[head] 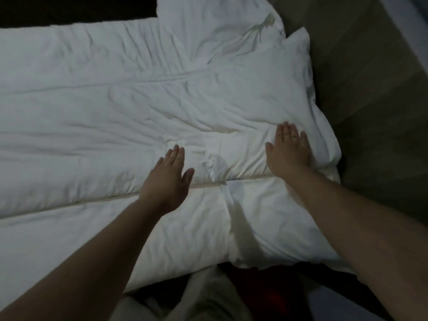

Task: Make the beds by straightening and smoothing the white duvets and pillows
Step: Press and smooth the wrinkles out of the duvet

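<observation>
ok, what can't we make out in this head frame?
- Duvet: its left part is cut off by the frame's left edge, head view.
- Left hand: whether the palm presses the duvet or hovers; the hand's back hides it.
- Right hand: what lies under it; its flat fingers cover the fabric.
- Bunched white bedding at the top: pillow or duvet fold, too dim to tell.

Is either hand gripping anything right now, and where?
Nothing is held. The left hand and right hand are both flat with straight fingers over the white duvet, the right one near its edge.
</observation>
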